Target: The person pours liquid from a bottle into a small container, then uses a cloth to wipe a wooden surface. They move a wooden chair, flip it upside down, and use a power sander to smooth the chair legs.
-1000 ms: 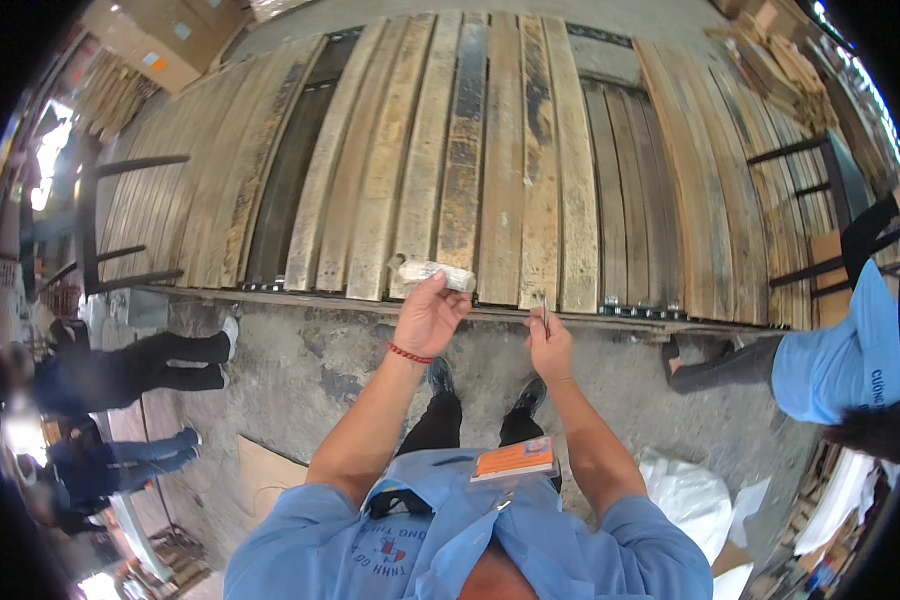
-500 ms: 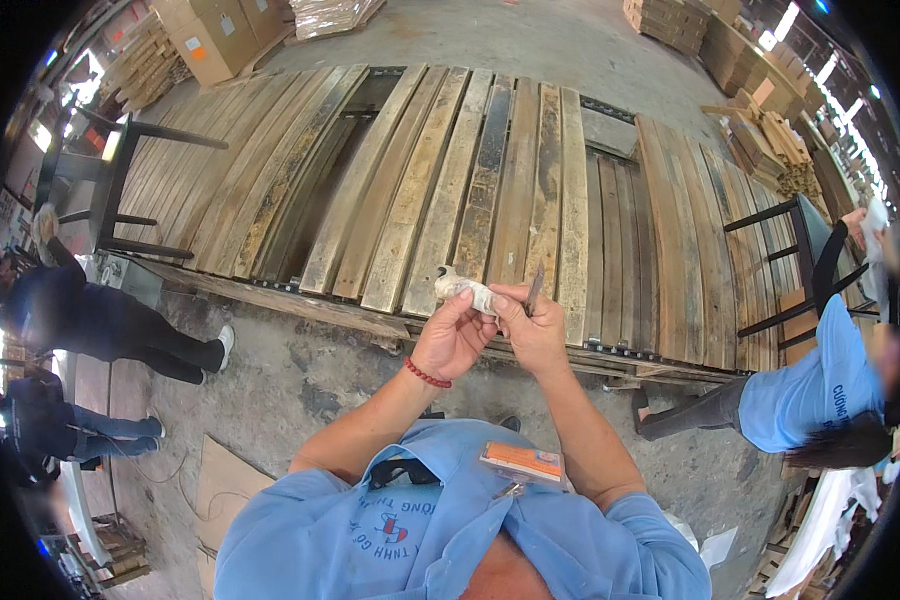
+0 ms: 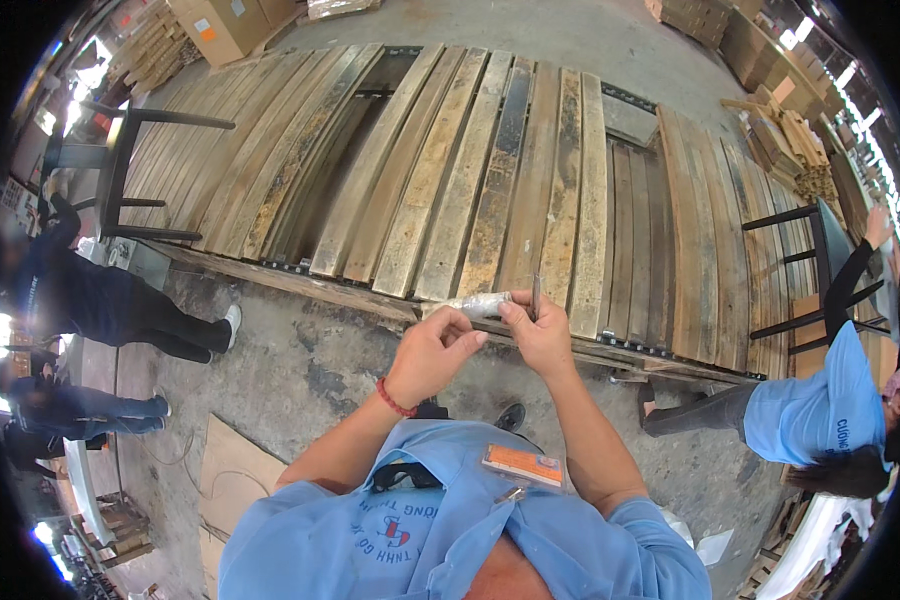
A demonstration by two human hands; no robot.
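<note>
A small whitish wrapped roll lies crosswise between my two hands, near the front edge of the slatted wooden surface. My right hand is closed, pinching the roll's right end between thumb and fingers. A thin, dark, blade-like tool sticks up from the same hand; its lower part is hidden by the fingers. My left hand has its fingers curled at the roll's left part, with the thumb held off it. What the roll is made of is hard to tell.
Black chair-like frames stand on the slats at left and right. A co-worker in a blue shirt is at the right; another in dark clothes stands left. Gaps open between some slats. Cardboard lies on the floor.
The left thumb has come off the roll, and the left hand has turned and shifted slightly down. The roll now shows longer and straighter. The whole view has shifted a little.
</note>
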